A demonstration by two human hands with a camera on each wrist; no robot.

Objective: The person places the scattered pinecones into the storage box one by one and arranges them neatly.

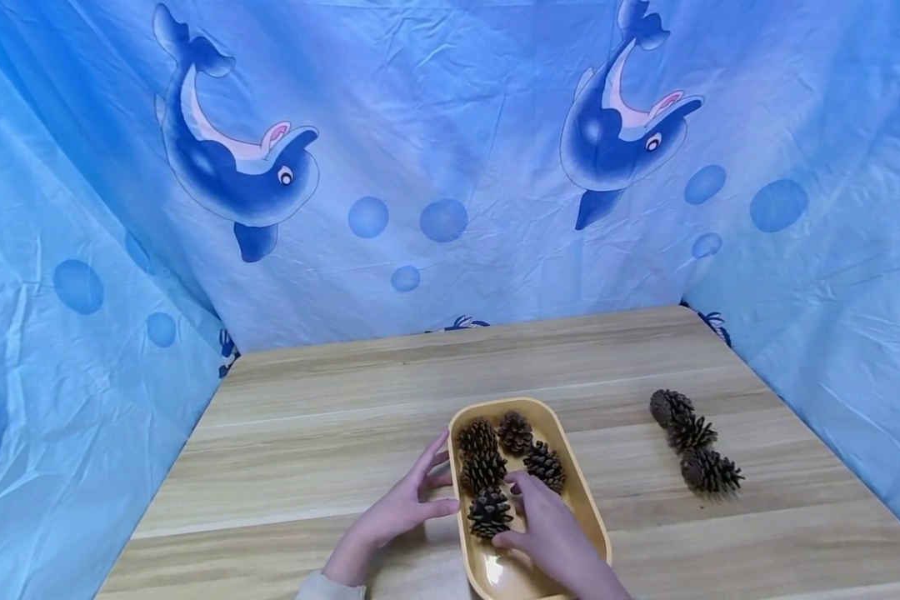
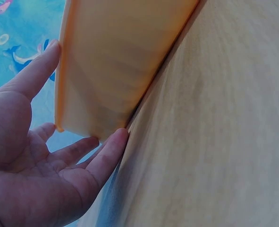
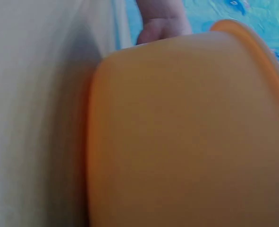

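A yellow rectangular tray (image 1: 592,521) stands on the wooden table with several brown pine cones inside. Three of them line its left side: a far one (image 1: 477,435), a middle one (image 1: 483,472) and a near pine cone (image 1: 490,513). My right hand (image 1: 551,529) reaches into the tray and holds that near cone from its right, thumb at the near end, fingers at the far end. Outside the tray's left wall, my left hand (image 1: 405,504) is spread, its fingertips (image 2: 116,137) against the side. The right wrist view is mostly filled by the tray's outer wall (image 3: 186,127).
Inside the tray's right half sit two more pine cones, one at the far end (image 1: 515,432) and one by the wall (image 1: 545,467). Three pine cones (image 1: 692,433) lie in a slanting row on the table (image 1: 307,417) to the right. Blue dolphin-printed cloth (image 1: 435,125) hangs around the table.
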